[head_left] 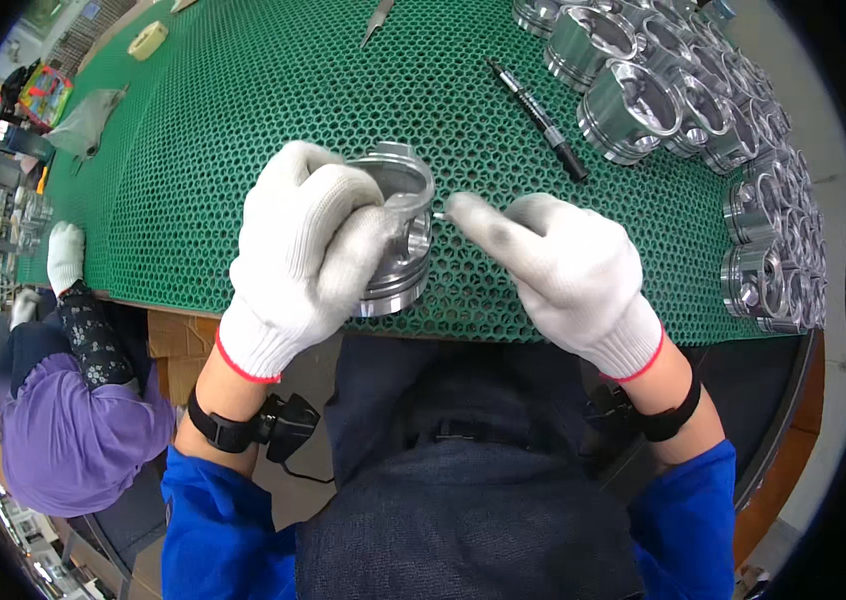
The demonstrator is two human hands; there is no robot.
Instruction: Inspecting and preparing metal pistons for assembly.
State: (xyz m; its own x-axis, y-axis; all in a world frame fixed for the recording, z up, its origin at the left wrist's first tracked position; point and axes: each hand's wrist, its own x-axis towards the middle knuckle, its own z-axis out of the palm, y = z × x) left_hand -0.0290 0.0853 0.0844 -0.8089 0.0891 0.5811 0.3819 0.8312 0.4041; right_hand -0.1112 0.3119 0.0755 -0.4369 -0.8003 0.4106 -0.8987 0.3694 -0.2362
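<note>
Head view, green mat (193, 120): one; near edge just below your grip, widest room running forward and left.
Piston cluster (708, 112): lines the right edge, too overlapped to count.
Left hand (298, 235): fingers wrapped around one piston (407, 268), above the mat's near part.
Right hand (578, 255): beside it, fingers curled, pinching one mostly hidden metal piece (439, 215).
Marker (540, 121): one, beside the cluster.
Tape roll (155, 40): one, far left.
</note>
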